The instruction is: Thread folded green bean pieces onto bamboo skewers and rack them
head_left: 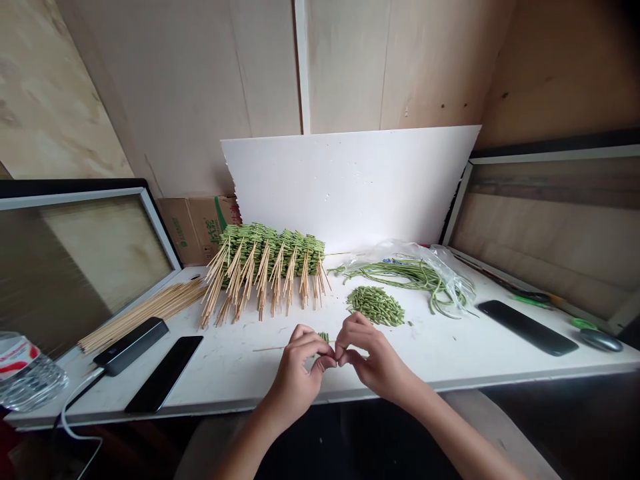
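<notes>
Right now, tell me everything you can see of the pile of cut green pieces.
The pile of cut green pieces is a low, loose heap of short, slim, bean-like segments, matte light to mid green, lying at mixed angles. It rests directly on the white table, just beyond the right hand and nearer than the long green strands. A few stray bits lie off its right edge. The hand partly overlaps its near-left edge in view; I can't tell whether they touch.
</notes>
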Motion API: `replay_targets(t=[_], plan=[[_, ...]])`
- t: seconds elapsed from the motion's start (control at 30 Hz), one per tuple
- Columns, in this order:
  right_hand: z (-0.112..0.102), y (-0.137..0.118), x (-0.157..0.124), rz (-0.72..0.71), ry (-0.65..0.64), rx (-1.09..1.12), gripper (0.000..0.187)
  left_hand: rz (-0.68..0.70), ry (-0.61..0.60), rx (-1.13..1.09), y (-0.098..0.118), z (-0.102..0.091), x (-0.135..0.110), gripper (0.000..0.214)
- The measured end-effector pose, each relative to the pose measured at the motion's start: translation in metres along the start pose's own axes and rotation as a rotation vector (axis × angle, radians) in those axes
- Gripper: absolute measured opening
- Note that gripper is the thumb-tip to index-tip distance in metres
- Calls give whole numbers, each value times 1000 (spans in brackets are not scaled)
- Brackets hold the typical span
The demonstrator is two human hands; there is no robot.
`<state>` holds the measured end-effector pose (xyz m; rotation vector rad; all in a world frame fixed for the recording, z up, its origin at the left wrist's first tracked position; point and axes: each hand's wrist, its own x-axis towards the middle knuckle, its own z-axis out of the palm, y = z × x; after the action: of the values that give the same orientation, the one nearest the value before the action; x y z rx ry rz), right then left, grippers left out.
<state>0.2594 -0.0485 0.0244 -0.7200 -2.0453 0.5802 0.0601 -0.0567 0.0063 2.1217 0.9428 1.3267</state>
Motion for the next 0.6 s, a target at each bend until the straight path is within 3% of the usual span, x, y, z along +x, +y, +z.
replay_targets(t=[0.2,0.43,0.53,0.6], plan=[[6,6,-2,108,4,342,13,-73,-26,-198,6,6,-4,25],[15,24,-4,205,-61,740,18,-122,-32,-303,4,13,-6,22],[17,25,-4,236,-73,748,21,-113,-39,-280,2,12,-5,23],[15,22,-2,210,-27,591,22,-99,-23,-210,-1,11,-4,25]])
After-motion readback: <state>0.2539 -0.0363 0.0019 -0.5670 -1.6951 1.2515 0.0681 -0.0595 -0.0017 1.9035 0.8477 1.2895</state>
